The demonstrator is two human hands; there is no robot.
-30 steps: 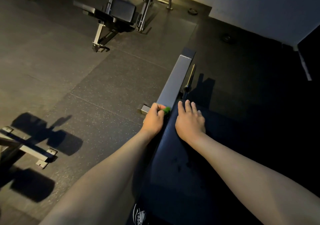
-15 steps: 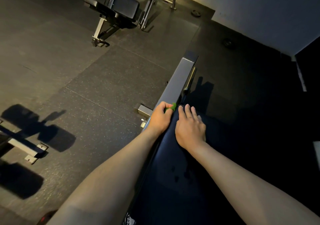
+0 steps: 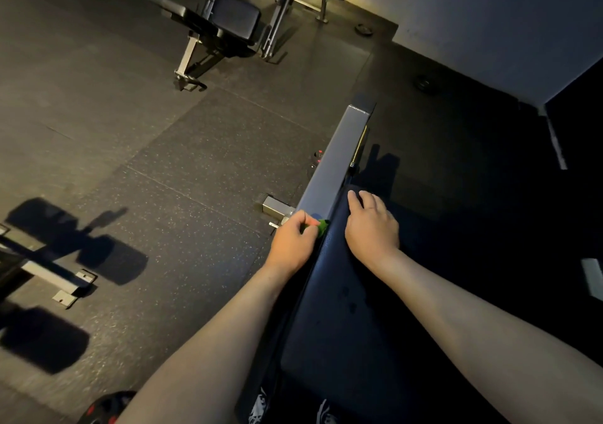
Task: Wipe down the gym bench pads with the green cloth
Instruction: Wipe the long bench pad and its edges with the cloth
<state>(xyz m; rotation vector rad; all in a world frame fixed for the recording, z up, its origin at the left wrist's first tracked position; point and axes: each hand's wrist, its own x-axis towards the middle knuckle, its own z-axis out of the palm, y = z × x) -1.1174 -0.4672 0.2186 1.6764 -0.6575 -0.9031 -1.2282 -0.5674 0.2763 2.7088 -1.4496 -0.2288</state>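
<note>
A dark padded bench pad (image 3: pixel 346 319) runs away from me in the head view, ending at a grey steel frame beam (image 3: pixel 339 159). My left hand (image 3: pixel 293 244) grips the green cloth (image 3: pixel 323 226) at the pad's left edge, near its far end; only a small tuft of the cloth shows past my fingers. My right hand (image 3: pixel 372 227) rests flat on the pad's far end with the fingers straight and pointing away. Both forearms stretch out over the pad.
Another bench with a black pad (image 3: pixel 228 22) and steel legs stands far back on the rubber floor. A steel frame foot (image 3: pixel 55 280) lies at the left. A weight plate (image 3: pixel 104 407) sits at the bottom edge, small plates (image 3: pixel 363 28) by the wall.
My left hand with the cloth has slid a little back toward me along the pad's left edge after reaching forward. My right hand stays flat on the pad. The camera view has shifted.
</note>
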